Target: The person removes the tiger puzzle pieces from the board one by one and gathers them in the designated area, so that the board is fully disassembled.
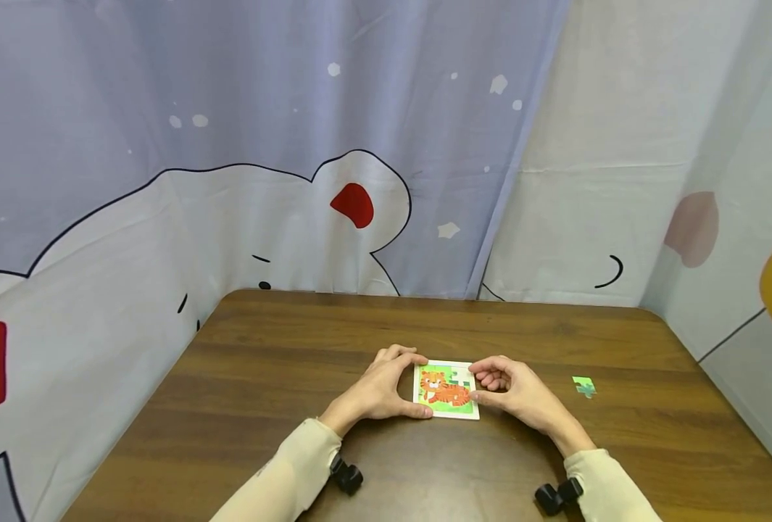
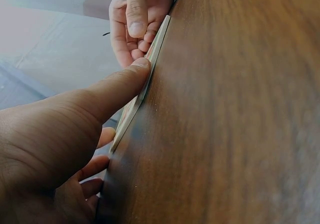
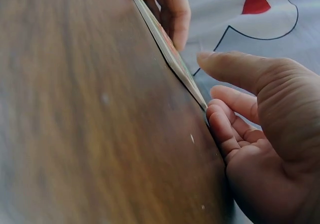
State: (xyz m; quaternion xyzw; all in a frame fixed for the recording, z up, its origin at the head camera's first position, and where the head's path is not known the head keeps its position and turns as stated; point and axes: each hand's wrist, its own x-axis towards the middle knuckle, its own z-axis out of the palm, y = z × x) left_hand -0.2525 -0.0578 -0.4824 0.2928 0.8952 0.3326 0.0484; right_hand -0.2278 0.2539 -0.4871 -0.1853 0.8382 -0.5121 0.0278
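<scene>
One gap shows in the tiger puzzle (image 1: 447,395), lower centre, pinched by the left hand (image 1: 382,384); the right hand's (image 1: 519,391) fingers are parted beside it. Assembly looks nearly finished; fetching the loose piece (image 1: 583,386), lower right, seems called for.

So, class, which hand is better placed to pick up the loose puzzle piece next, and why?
Probably the right hand: the loose puzzle piece lies just beyond it on the right. The left hand is farther away, its thumb and fingers at the puzzle board's left side.
</scene>
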